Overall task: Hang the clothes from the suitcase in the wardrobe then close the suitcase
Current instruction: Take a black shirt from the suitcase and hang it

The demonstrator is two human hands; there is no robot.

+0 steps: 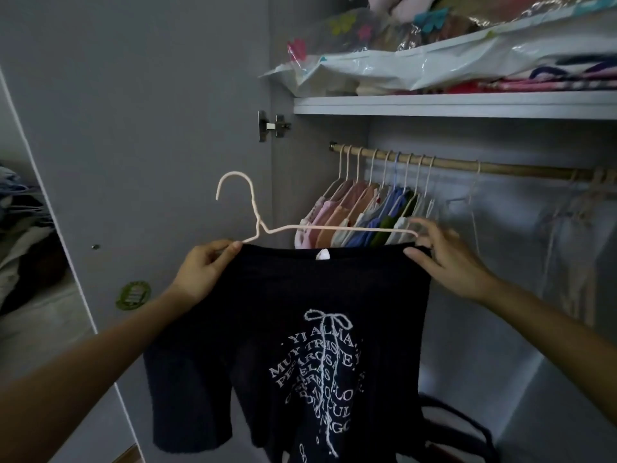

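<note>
My fingers (233, 247) of the left hand (200, 272) pinch the left shoulder of the dark shirt (300, 345) together with the wire of the hanger (334, 227); the fingers of my right hand (447, 262) are curled on the right shoulder, where the end of the hanger arm meets the cloth. So both hands are grasping, none is released.

From the largest thing: the wardrobe (150, 111) stands open in front of me, its grey door on the left. Under the shelf (467, 106) with plastic bags of folded cloth runs the wooden rail (500, 168). On its left part hang many clothes (360, 215) close together; to the right of them the rail has a free part with only some thin hangers.

The shirt hangs in the air between my hands, in front of the rail and lower than it. I think the hanger is not yet fully inside the neck, because its right arm lies above the collar.

The shirt is soft and light, it will fold and slip from the thin wire easily. The hanger is stiff but thin. I judge it is best to hold the shoulders until the wire sits inside, then take the hanger under its hook (233, 182) to lift it to the rail. The suitcase is not in view.
</note>
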